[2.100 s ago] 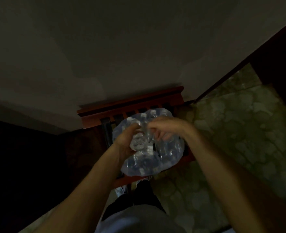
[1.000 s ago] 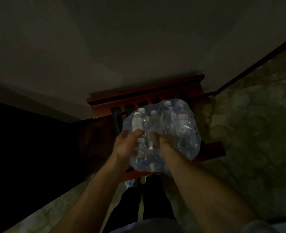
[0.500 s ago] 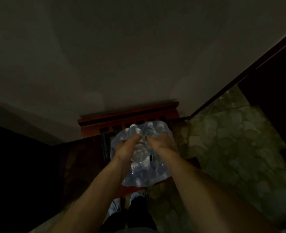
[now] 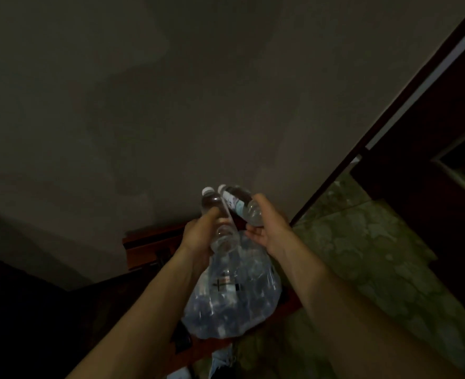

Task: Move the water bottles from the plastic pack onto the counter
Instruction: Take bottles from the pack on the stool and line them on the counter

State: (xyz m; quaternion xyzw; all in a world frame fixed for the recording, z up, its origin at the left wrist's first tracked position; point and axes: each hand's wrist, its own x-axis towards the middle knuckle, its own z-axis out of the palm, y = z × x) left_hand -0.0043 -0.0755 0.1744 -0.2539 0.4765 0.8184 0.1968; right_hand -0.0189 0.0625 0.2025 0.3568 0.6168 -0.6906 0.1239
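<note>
Two bottles are out of the plastic pack (image 4: 234, 294) and held above it. Left hand (image 4: 198, 239) has its fingers wrapped round one bottle (image 4: 217, 220), cap up and away, long axis tilted slightly left. Right hand (image 4: 269, 228) grips the second bottle (image 4: 241, 205), long axis slanting, cap toward the first bottle's cap; the caps are near touching. The pack holds more bottles and sits on a wooden chair (image 4: 149, 244). No bench in view; it likely lies off-frame.

The label on the right-hand bottle (image 4: 239, 205) is too blurred to read; no other text shows.
</note>
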